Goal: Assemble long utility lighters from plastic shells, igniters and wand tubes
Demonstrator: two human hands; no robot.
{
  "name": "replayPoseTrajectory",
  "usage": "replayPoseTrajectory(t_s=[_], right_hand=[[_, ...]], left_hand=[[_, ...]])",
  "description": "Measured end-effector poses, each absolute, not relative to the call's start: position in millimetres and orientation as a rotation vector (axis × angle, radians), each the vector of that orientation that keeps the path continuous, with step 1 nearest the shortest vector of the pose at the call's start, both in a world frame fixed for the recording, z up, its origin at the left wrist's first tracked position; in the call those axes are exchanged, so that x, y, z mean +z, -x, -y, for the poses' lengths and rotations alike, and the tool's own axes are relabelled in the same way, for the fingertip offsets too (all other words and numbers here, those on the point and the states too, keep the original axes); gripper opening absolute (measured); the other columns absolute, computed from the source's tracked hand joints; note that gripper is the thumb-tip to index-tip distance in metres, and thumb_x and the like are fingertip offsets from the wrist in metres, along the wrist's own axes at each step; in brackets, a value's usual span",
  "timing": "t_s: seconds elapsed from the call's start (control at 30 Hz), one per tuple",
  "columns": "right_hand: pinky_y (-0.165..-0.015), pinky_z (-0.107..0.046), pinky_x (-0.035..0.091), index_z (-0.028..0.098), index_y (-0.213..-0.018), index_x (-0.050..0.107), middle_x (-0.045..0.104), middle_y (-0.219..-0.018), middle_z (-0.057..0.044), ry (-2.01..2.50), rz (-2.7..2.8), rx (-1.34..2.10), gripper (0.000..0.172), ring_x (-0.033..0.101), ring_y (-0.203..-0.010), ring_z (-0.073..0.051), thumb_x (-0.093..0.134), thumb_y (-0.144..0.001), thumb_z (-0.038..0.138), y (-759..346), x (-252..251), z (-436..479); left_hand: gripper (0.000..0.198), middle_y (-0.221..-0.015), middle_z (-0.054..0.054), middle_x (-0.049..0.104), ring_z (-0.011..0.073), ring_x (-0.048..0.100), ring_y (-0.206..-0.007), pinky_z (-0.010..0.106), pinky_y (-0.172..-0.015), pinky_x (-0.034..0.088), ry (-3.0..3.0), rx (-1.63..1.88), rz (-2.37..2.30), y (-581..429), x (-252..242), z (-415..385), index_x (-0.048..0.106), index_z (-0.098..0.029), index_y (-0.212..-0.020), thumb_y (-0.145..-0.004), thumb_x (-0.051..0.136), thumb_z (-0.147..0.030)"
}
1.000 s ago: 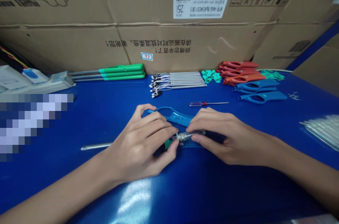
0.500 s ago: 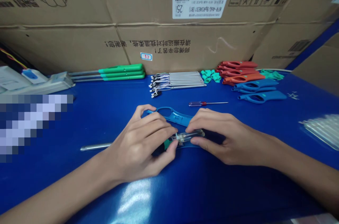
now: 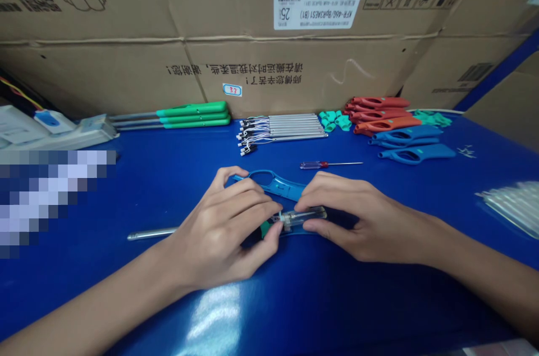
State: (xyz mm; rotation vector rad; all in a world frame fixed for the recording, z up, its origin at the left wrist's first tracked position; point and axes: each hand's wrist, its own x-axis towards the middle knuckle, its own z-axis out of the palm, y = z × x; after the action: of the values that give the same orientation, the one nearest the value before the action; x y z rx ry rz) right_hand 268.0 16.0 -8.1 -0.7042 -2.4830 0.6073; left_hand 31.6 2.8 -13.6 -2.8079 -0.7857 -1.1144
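My right hand (image 3: 345, 213) has its thumb and fingers closed around a clear lighter fuel tank (image 3: 309, 215), whose rounded end points right. At the tank's valve end, my left hand (image 3: 233, 227) pinches with thumb and forefinger. A green part (image 3: 265, 228) shows beneath the left fingers, mostly covered. Just beyond the tank lies a blue lighter handle shell (image 3: 284, 186), with my left fingertips near its narrow end and my right fingers by its wide end. From under my left wrist a metal lighter tube (image 3: 151, 233) sticks out to the left.
A screwdriver (image 3: 324, 165) lies past the hands. Along the cardboard (image 3: 236, 19) are green lighters (image 3: 193, 114), wired metal tubes (image 3: 295, 127), green caps (image 3: 334, 120), and red and blue shells (image 3: 415, 155). Clear tanks (image 3: 514, 204) lie right; a power strip (image 3: 63, 134) stands left.
The clear tank has turned slightly in the fingers. Both hands keep nearly the same place and grip.
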Motion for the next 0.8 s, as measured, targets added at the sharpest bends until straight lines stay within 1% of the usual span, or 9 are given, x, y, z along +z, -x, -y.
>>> replayPoseTrajectory(t_s=[0.33, 0.8], right_hand=[[-0.087, -0.024, 0.046, 0.016, -0.106, 0.065, 0.064, -0.099, -0.005, 0.704, 2.478, 0.607, 0.016, 0.059, -0.095, -0.014, 0.061, -0.091, 0.013, -268.3, -8.6, -15.5], [-0.087, -0.023, 0.045, 0.016, -0.105, 0.064, 0.064, -0.099, -0.004, 0.712, 2.474, 0.612, 0.015, 0.058, -0.096, -0.013, 0.061, -0.091, 0.013, -267.7, -7.6, -14.8]], left_hand=[[0.009, -0.081, 0.007, 0.073, 0.0176, 0.065, -0.071, 0.047, -0.085, 0.047, 2.838, -1.125, 0.760, -31.8, -14.2, -1.9, 0.067, -0.010, -0.091, -0.082, 0.068, -0.009], [0.010, -0.081, 0.007, 0.073, 0.0177, 0.066, -0.072, 0.047, -0.085, 0.048, 2.832, -1.146, 0.742, -31.7, -13.6, -3.3, 0.067, -0.010, -0.092, -0.082, 0.069, -0.009]])
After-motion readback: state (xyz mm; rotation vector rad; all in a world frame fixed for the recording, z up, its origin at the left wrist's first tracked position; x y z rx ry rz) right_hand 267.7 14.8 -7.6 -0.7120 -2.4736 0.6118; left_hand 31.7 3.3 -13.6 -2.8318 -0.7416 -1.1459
